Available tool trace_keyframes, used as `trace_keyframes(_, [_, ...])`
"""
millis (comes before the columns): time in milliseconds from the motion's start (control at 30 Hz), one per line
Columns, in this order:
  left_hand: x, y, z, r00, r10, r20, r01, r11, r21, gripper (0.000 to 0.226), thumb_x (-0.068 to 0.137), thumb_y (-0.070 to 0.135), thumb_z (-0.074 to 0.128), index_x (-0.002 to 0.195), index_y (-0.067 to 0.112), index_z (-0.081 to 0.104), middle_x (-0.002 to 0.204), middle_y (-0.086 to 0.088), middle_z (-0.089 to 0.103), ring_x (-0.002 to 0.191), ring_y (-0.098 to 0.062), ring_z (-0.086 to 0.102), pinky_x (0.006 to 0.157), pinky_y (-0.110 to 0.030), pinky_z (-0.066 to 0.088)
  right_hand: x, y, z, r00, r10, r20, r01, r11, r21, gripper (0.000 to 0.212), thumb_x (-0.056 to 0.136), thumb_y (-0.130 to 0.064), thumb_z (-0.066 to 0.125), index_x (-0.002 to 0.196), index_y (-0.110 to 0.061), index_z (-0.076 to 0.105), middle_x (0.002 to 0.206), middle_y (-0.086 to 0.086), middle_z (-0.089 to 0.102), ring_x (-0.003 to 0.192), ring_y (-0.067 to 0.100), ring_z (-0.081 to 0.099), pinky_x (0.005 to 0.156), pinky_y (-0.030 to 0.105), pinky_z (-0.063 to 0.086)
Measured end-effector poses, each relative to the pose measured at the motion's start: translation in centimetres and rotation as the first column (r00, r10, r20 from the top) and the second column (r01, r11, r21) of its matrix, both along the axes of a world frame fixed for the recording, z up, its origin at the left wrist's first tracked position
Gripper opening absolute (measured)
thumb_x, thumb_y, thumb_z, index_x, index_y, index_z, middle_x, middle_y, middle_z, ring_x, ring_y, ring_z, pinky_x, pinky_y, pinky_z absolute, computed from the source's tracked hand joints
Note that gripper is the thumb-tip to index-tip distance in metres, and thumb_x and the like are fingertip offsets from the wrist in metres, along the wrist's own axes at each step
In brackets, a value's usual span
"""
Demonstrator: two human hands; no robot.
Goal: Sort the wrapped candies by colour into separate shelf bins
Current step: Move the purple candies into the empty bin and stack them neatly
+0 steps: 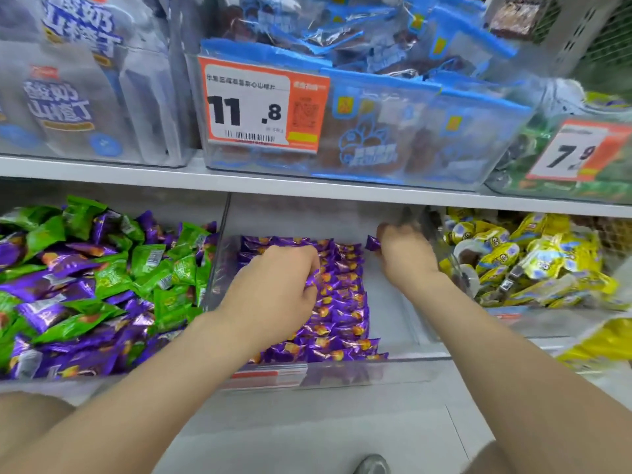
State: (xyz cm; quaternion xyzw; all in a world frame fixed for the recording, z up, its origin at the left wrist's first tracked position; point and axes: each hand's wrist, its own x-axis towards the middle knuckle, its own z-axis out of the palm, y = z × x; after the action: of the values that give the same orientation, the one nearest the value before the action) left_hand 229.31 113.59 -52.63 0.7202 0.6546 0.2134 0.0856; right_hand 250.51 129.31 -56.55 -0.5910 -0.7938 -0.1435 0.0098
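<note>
- Head view: we're looking down at the shelf (307,188), three clear bins side by side under it.
- Left bin (113,378): green candies (113,271) and purple ones, all jumbled together.
- Middle bin (396,323): purple candies (345,302) only, lined up in neat rows along its left half, the right half bare.
- Right bin (547,319): yellow candies (533,251) heaped up.
- Left hand (277,278) is down on the purple rows, fingers curled, its grip clamped on the purple candies with a wrapper peeking out at the fingertips.
- Right hand (407,258) is over the bare part of the middle bin towards the back, blurred, its grip pinched on one purple candy (372,242), held clear of the rows.
- Both forearms reach in from the bottom of the frame.
- Above the shelf: blue packs (427,131) in a clear tub, with a price tag (260,104) reading 11.8.
- Down on the floor, a shoe (372,465) at the bottom edge.
</note>
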Motion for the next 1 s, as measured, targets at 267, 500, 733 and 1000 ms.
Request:
trace_keyframes(267, [0.2,-0.1,-0.8,0.999,-0.007,-0.038,0.007,1.000,-0.012,0.013,0.092,0.034,0.064,0.101,0.034,0.054,0.095,0.009,0.064,0.089,-0.023,0.063,0.076,-0.043,0.057,-0.6,2.0,-1.9,0.995,-0.058,-0.078,0.049,0.992,-0.113,0.026,0.089,-0.008,0.072,0.114,-0.011,0.065,0.112,0.019,0.066,0.106,0.043,0.067,0.083,0.043,0.057])
trace_keyframes(500, [-0.1,-0.2,-0.8,0.999,-0.001,-0.033,0.000,1.000,-0.006,0.014,0.094,0.035,0.064,0.105,0.035,0.056,0.097,0.012,0.065,0.095,-0.018,0.062,0.080,-0.042,0.057,-1.2,4.1,-2.4,0.983,-0.114,-0.146,0.081,0.973,-0.214,0.030,0.088,0.002,0.062,0.115,-0.008,0.071,0.117,0.022,0.066,0.112,0.044,0.067,0.088,0.042,0.056])
trace_keyframes(733, [-0.2,-0.1,-0.9,0.999,-0.010,0.037,0.010,1.000,0.003,0.011,0.096,0.030,0.066,0.106,0.033,0.061,0.093,0.011,0.068,0.086,-0.016,0.060,0.080,-0.040,0.055,-1.2,3.7,-2.6,0.977,-0.085,-0.193,0.049,0.982,-0.184,0.040,0.093,0.005,0.063,0.131,-0.005,0.056,0.135,0.021,0.050,0.113,0.048,0.063,0.093,0.046,0.056])
trace_keyframes(1000, [0.0,0.0,-0.6,0.984,0.027,0.179,-0.028,1.000,0.003,0.013,0.095,0.029,0.071,0.106,0.029,0.066,0.091,0.010,0.067,0.082,-0.011,0.061,0.080,-0.037,0.055,-0.7,2.9,-2.8,0.981,-0.051,-0.185,0.027,0.991,-0.132,0.037,0.094,0.006,0.059,0.129,-0.004,0.057,0.132,0.020,0.052,0.108,0.046,0.066,0.089,0.045,0.056])
